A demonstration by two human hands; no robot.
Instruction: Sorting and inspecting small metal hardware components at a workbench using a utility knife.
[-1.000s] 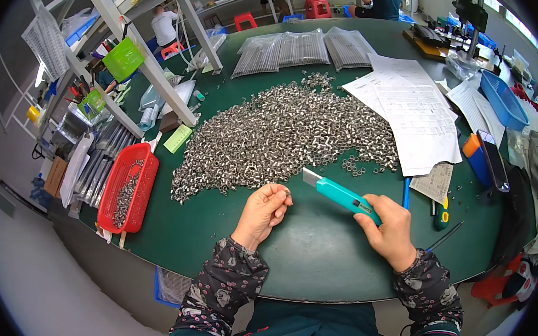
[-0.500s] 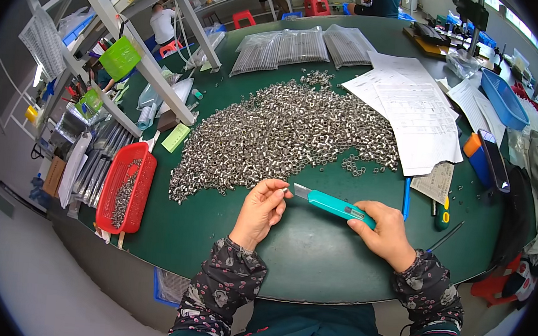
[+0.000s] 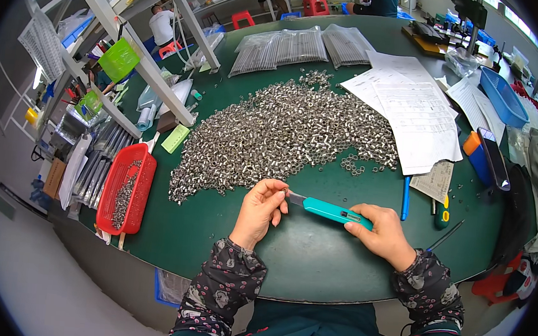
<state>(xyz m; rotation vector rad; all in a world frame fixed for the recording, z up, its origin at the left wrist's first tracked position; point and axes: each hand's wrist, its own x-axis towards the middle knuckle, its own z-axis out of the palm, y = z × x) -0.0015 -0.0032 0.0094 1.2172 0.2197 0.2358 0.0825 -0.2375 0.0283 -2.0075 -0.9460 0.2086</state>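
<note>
Gripping the teal utility knife (image 3: 335, 212) by its handle, my right hand (image 3: 383, 230) is curled shut around it; the blade points left, where my left hand (image 3: 260, 210) has its fingertips (image 3: 281, 202) pressed together at the tip, though whether they pinch a small part I cannot tell; both hover just above the green table (image 3: 312, 266), near the heap of small metal rings (image 3: 284, 134); a red basket (image 3: 127, 188) sits well apart to my left.

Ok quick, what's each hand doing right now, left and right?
Left hand: fingers pinched shut at the blade tip of the teal utility knife; whether they hold a small part cannot be told.
Right hand: closed around the knife's handle.
</note>
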